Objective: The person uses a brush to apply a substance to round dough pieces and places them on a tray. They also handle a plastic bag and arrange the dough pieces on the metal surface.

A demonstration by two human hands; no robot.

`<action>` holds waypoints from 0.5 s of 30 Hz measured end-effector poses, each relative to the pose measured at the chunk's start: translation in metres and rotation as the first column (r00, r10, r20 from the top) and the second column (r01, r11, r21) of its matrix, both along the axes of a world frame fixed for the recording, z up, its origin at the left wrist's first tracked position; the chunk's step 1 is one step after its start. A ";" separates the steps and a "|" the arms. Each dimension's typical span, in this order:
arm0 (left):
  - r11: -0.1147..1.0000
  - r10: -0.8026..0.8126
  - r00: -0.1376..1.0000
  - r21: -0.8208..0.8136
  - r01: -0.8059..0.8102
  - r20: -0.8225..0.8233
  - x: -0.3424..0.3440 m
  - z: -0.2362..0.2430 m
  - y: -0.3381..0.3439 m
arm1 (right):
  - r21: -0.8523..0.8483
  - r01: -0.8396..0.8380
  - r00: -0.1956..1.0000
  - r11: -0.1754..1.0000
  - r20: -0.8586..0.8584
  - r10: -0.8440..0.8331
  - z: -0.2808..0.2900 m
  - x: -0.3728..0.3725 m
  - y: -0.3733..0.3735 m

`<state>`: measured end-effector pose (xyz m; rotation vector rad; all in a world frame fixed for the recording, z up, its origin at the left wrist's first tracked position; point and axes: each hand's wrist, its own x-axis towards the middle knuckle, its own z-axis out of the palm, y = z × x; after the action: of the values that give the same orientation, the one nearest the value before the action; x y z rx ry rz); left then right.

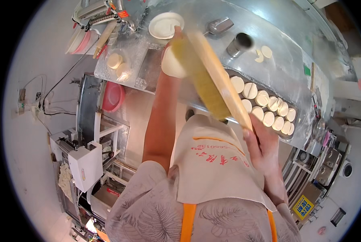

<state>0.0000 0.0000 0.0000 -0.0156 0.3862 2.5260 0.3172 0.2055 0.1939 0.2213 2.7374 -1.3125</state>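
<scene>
- At 4 o'clock our right hand [266, 146] grips the brush [217, 70]
- At 12 o'clock our left hand [172, 41] touches dough [173, 64]; its grip we cannot tell

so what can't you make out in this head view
All in the head view:
Left hand: partly hidden by the brush and the pale round piece; whether it grips that piece is unclear.
Bristles: individual strands, smeared by motion blur.
Dough rounds: the brush hides whatever lies at the group's left end.
Metal cup: contents, lost in the dark, blurred opening.
</scene>
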 end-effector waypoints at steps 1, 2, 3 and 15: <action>0.989 -0.019 0.993 -0.146 0.003 -0.114 -0.003 0.000 -0.014 | -0.008 -0.023 1.000 1.000 -0.012 0.023 -0.002 0.015 0.006; 0.973 -0.012 0.994 -0.230 -0.014 -0.113 0.013 -0.011 0.006 | -0.017 -0.046 0.999 0.999 -0.024 0.045 -0.004 0.024 0.011; 0.949 -0.031 0.992 -0.316 -0.009 -0.122 0.025 -0.029 0.032 | 0.117 -0.025 0.996 0.993 0.093 0.014 0.033 0.040 0.031; 0.893 -0.090 0.926 0.382 0.238 -0.367 -0.002 -0.017 -0.005 | 0.008 -0.030 0.999 1.000 -0.013 0.030 0.003 0.024 0.021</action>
<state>-0.0020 -0.0051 -0.0170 0.6055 -0.0375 2.3840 0.3410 0.2268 0.1965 0.1721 2.7454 -1.3008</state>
